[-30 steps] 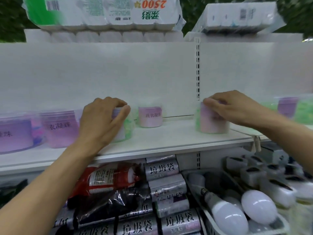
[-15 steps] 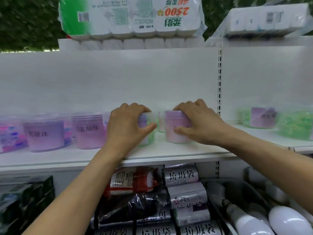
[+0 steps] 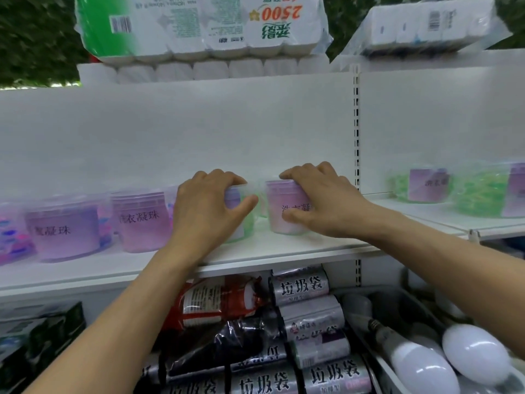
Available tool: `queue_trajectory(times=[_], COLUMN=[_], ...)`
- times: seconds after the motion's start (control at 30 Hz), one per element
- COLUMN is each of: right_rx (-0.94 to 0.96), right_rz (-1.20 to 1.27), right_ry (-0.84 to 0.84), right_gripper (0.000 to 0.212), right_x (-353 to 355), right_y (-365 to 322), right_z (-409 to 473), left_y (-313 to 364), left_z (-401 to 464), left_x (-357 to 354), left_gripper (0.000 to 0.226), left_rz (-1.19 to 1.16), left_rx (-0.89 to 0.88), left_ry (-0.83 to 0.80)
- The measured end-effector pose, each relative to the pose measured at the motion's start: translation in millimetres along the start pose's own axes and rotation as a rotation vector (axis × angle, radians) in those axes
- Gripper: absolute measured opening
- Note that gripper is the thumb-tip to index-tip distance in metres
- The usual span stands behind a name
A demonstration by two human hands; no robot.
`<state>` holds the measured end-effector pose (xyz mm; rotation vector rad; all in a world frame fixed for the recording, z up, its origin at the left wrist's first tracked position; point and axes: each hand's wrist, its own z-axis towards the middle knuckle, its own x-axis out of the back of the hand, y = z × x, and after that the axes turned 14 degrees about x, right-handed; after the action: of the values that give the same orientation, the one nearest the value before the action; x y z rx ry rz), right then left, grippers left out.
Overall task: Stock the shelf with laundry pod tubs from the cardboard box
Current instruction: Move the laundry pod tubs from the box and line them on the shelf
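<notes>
Two clear laundry pod tubs with purple labels stand side by side on the white shelf [image 3: 284, 248]. My left hand [image 3: 207, 206] wraps the left tub [image 3: 245, 220], which holds green pods and is mostly hidden by my fingers. My right hand [image 3: 321, 200] grips the right tub [image 3: 279, 206] from its right side, thumb across the label. Both tubs rest on the shelf board. More purple-labelled tubs [image 3: 142, 223] line the shelf to the left. The cardboard box is out of view.
Green-pod tubs [image 3: 480, 194] sit on the neighbouring shelf at right. Tissue packs [image 3: 199, 24] lie on top of the unit. Below are rolls of rubbish bags [image 3: 301, 287], a red packet [image 3: 218, 300] and a tray of light bulbs [image 3: 471, 354].
My right hand slid its tub leftward along the shelf until it stood next to the tub under my left hand. The view shifted with it; my left hand stayed on its tub.
</notes>
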<state>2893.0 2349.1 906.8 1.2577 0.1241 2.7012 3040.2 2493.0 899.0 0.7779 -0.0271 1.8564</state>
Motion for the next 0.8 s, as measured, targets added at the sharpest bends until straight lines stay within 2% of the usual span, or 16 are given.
queue_trajectory(times=[0.13,0.23,0.33,0.5,0.6,0.7,0.8], right_rx=[0.016,-0.009,-0.058,-0.176,-0.308,-0.448,-0.544], right_rz=[0.221,0.236,0.186,-0.019,-0.057,-0.14,-0.155], right_ry=[0.051,0.101,0.074,-0.106,-0.182,-0.326,-0.495], right_gripper=[0.077,0.075,0.068,0.058,0.056,0.056,0.052], right_x=[7.5,16.3,30.7,68.0,92.6,101.3,98.6], right_y=[8.2,25.4,53.0,123.9,168.0,203.5,225.6], right_z=[-15.2,-28.6,-38.2,-46.6,-46.1,-42.4,-37.1], left_y=[8.3,35.6,76.7,130.8,141.5,138.2,133.9], left_z=[2.2,3.8,5.3,40.8,69.4,72.6,74.5], left_x=[13.4,19.6,9.0,-19.8,-37.6,-51.7,-59.3], left_gripper=[0.045,0.048,0.049,0.063,0.074,0.077,0.074], left_rz=[0.053,-0.011,-0.052,0.077,0.201,0.285,0.265], left_rx=[0.045,0.037,-0.009,0.022,0.155,0.372,0.448], left_ry=[-0.144,-0.129,-0.163,-0.348,-0.478,-0.652,-0.687])
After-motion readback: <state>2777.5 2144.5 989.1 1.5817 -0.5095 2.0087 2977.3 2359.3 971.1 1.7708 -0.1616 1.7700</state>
